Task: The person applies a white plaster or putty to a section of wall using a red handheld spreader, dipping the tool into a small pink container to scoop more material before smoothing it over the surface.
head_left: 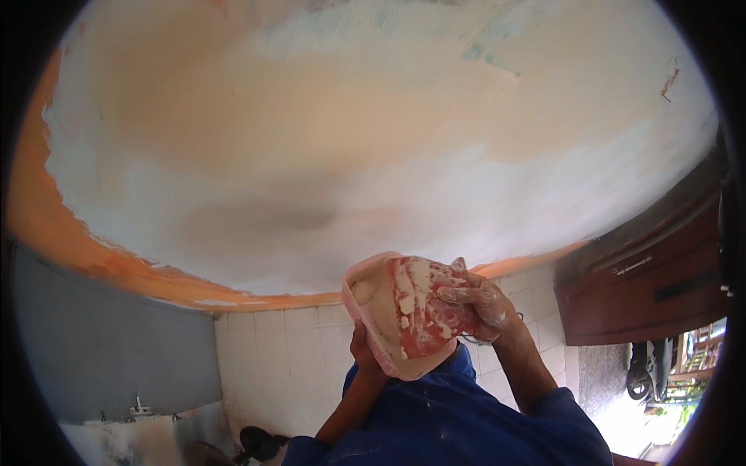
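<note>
My left hand [364, 351] grips the outer side of a pale pink plastic tub [359, 322], tilted in front of my body. Whitish filler paste [376, 299] coats its inside. A red flat putty spreader [435, 307], smeared with the same paste, is in my right hand [486, 307]. Its broad edge lies over the tub's opening, with my fingers closed around the opposite end. Dried paste marks the right hand's fingers. Ahead is a wall [350, 186] with white and peach filler patches over orange paint [124, 268].
White tiles [272, 357] cover the surface below the orange band. A grey panel with a metal latch [140, 405] stands at left. The dark red-brown door [637, 272] is at right, with a motorbike [641, 373] beyond it. A dark round object [260, 443] sits at lower left.
</note>
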`<state>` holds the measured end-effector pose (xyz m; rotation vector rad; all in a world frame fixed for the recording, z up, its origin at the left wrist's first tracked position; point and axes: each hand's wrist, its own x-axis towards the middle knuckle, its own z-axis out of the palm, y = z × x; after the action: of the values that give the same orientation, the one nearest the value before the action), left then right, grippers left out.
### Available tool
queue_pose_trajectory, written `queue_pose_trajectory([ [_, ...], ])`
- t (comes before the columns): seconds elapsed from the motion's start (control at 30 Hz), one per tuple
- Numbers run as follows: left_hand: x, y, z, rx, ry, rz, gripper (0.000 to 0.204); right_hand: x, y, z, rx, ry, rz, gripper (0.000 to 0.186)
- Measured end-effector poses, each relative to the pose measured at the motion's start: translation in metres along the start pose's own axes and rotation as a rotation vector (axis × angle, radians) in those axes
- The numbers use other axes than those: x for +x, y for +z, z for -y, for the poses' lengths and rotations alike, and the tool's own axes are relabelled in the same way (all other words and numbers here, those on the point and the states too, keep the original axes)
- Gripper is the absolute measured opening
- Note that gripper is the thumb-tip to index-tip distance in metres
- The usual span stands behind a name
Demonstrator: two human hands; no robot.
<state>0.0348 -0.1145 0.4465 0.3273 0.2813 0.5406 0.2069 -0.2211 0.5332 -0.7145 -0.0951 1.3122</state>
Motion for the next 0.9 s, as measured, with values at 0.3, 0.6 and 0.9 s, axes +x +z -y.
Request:
queue_pose_trajectory([
  [0.3, 0.019, -0.031, 0.004, 0.240, -0.093, 0.313, 0.088, -0.028, 0.050, 0.039, 0.222, -0.431, 0.028, 0.048],
  [0.6, 0.039, 0.001, 0.013, 0.039, -0.006, 0.228, 0.080, -0.041, 0.096, 0.091, 0.202, -0.845, 0.047, 0.027],
  [0.9, 0.046, -0.002, -0.002, 0.213, 0.110, 0.209, 0.067, -0.022, 0.144, 0.130, -0.156, -1.495, -0.096, 0.018],
])
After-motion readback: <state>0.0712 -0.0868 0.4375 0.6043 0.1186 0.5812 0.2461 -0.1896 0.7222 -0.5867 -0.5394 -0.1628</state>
